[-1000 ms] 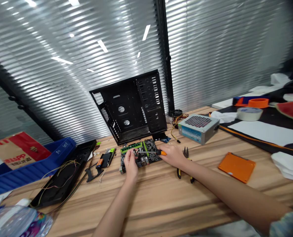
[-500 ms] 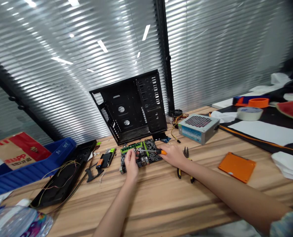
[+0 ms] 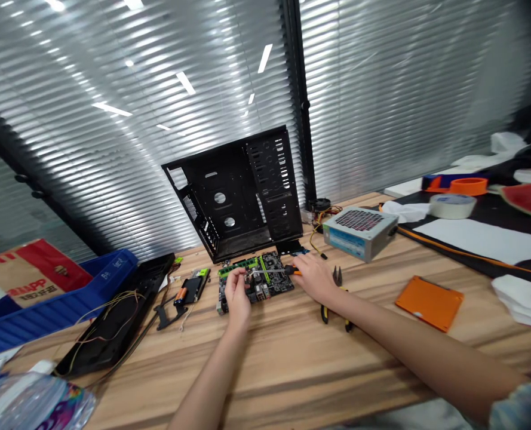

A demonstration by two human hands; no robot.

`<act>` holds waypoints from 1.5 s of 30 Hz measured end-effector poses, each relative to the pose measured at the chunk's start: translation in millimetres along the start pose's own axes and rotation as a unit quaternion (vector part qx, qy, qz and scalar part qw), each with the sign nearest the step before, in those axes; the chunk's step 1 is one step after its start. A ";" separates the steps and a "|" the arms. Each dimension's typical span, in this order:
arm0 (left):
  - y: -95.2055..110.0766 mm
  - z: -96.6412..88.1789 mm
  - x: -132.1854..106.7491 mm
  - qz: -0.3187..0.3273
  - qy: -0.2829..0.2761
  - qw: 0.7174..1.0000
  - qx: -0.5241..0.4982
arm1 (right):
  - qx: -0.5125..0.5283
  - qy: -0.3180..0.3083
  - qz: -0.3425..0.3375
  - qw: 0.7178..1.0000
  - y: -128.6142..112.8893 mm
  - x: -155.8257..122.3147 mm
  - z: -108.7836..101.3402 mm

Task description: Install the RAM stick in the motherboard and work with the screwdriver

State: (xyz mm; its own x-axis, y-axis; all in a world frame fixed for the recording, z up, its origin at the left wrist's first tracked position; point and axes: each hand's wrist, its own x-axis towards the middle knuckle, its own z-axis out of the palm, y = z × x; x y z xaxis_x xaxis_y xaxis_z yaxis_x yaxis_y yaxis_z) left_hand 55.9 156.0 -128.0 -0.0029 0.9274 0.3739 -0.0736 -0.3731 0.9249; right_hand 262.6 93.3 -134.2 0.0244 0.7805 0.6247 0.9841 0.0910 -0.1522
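A motherboard (image 3: 272, 285) with a green memory stick lies flat on the wooden table. My right hand (image 3: 312, 276) grips a screwdriver (image 3: 294, 270) by its orange-and-black handle. Its metal shaft reaches left over the board, with the tip close to my left fingers. Over the board's left part, my left hand (image 3: 237, 294) has thumb and fingers closed together by that tip; whatever they pinch is too small to make out. Pliers (image 3: 337, 278) with black-and-yellow handles lie partly under my right forearm.
Behind the board stands an open black computer case (image 3: 233, 197). A power supply (image 3: 359, 232) and an orange plate (image 3: 430, 303) are to the right. Leftward are a battery-like orange cylinder (image 3: 181, 295), a long black panel (image 3: 113, 322) with wires, and a blue bin (image 3: 113, 272).
My right hand and the screwdriver have shifted very slightly, the handle end sitting a little higher. My left hand stays in nearly the same place over the board.
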 end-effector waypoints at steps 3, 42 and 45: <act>0.7 0.3 -0.4 -0.002 -0.011 1.000 -0.015 | 0.001 0.002 0.002 1.000 -0.1 0.3 0.0; 7.4 3.8 -3.3 -0.011 -0.017 1.000 -0.023 | 0.491 -0.126 -0.015 0.862 7.2 -2.8 -6.5; 7.8 4.1 -3.6 -0.013 -0.018 1.000 -0.022 | 0.549 -0.147 -0.008 0.822 8.5 -4.1 -2.3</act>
State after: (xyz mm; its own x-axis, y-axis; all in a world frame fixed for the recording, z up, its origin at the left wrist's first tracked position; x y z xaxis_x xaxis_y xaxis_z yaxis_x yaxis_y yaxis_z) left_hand 59.3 149.7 -121.8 0.0346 0.9352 0.3523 -0.1164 -0.3463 0.9309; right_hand 271.3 89.6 -136.2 -0.1893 0.8754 0.4447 0.2269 0.4797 -0.8476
